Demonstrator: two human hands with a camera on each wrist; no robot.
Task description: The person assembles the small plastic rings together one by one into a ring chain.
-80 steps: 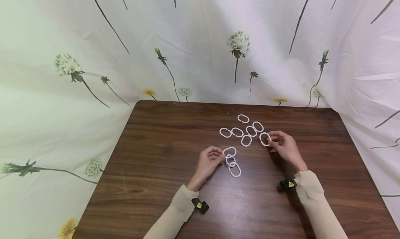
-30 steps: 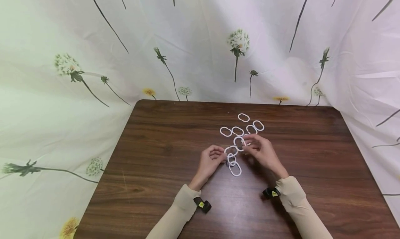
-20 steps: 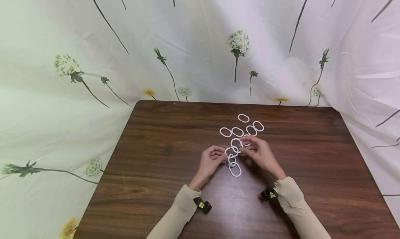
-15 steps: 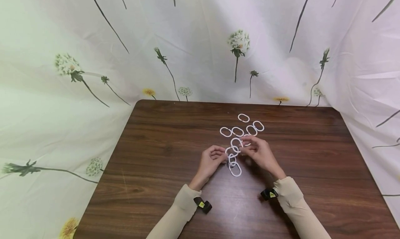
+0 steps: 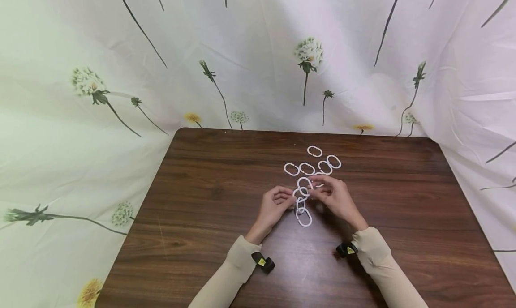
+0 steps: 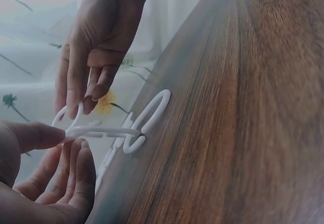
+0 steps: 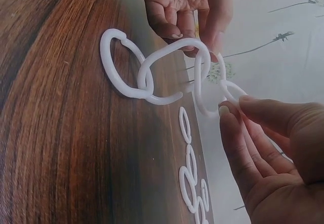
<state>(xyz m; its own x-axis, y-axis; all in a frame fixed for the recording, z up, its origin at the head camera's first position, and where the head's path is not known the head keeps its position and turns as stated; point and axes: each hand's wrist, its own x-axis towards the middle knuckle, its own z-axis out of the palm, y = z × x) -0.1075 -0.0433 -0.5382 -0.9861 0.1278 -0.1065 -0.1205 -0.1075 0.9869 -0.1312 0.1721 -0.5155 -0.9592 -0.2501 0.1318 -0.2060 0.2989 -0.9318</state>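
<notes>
My left hand [image 5: 276, 207] pinches a white plastic oval ring [image 5: 300, 188] with a gap in its side. Two more such rings hang linked below it, the lowest ring [image 7: 108, 62] reaching the tabletop in the right wrist view. My right hand [image 5: 333, 198] pinches another white ring [image 5: 305, 178] by its right side. That ring crosses the one in my left hand; fingertips hide part of the crossing, so whether they are fully hooked I cannot tell. In the left wrist view, the right hand's fingers [image 6: 75, 82] come down from above, close to the left thumb.
Several loose white rings lie behind the hands on the brown wooden table [image 5: 209, 187], among them a far ring [image 5: 320, 152] and a left ring [image 5: 285, 167]. One loose ring is partly covered by my right hand. A flower-patterned cloth [image 5: 258, 66] hangs behind and beside the table.
My right hand has brought its ring leftward from the right of the loose rings, and the ring now overlaps the left hand's ring. My left hand has shifted slightly right, still holding the chain.
</notes>
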